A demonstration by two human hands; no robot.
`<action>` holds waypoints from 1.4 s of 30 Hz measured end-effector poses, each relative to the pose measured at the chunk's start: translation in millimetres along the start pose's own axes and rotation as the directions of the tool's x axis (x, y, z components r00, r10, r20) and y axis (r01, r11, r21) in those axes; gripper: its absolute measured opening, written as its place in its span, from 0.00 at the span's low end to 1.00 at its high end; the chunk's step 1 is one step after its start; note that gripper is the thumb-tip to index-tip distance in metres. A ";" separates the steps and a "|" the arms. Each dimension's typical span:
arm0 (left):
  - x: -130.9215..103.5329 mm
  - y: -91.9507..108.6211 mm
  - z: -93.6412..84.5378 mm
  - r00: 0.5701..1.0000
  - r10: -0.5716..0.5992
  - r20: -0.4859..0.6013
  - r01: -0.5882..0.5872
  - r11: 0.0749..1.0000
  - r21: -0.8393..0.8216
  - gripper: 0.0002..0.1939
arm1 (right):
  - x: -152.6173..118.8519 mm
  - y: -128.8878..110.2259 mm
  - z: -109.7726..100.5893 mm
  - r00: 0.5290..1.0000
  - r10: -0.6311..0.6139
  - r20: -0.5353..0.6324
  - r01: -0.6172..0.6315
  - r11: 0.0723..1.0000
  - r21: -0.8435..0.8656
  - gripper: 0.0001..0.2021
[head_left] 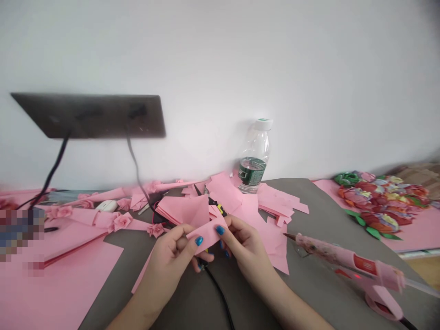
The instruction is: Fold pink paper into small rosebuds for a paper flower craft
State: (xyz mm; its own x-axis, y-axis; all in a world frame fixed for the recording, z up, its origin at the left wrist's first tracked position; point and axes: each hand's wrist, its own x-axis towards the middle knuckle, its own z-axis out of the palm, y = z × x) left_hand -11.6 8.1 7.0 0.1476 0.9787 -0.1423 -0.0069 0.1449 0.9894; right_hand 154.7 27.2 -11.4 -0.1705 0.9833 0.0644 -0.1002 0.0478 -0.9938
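A pale wall rises behind a grey table. Across the table's near left side spread large pink sheets. At the far right lies a cluster of paper flowers; nearer on the right rests a glue gun, its dark tip toward the middle. A clear bottle stands upright near the wall, beside loose pink cut pieces.

In the near middle, just in front of those pieces, a small pink paper piece is held up between the left hand and the right hand. Each hand has its end clamped under a blue-nailed thumb, fingers behind. The step in hand looks like positioning or shaping this piece. The next move, as I judge it, calls for matched, light thumb pressure and level edges, since thin paper creases easily. Whether it has a fold already, I cannot tell.
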 end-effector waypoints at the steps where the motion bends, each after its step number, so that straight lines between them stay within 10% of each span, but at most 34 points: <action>1: 0.0 0.1 0.0 1.000 -0.001 0.001 0.001 1.000 -0.005 0.13 | 0.0 -0.6 0.1 1.000 0.001 -0.001 -0.001 1.000 0.001 0.23; 24: -2.2 -5.5 -5.1 0.996 0.082 -0.031 -0.079 0.993 0.085 0.17 | -5.2 -0.7 5.8 0.989 -0.012 0.148 -0.021 0.976 0.218 0.15; 31: -1.7 -5.9 -4.4 0.956 0.292 -0.019 -0.280 0.930 0.238 0.17 | -6.8 -1.1 6.1 0.996 -0.012 0.085 0.001 0.991 0.131 0.19; 42: -3.8 -3.6 -1.9 0.958 0.285 0.016 -0.280 0.926 0.254 0.16 | -12.3 -5.7 6.1 0.982 -0.013 0.187 0.006 0.999 0.037 0.19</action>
State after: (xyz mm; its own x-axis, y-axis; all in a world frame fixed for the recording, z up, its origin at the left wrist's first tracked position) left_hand -14.0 4.1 3.9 0.1552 0.9770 0.1461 0.2036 -0.1764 0.9630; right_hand 151.4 13.8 -6.0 -0.3492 0.9324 0.0929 -0.1378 0.0470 -0.9893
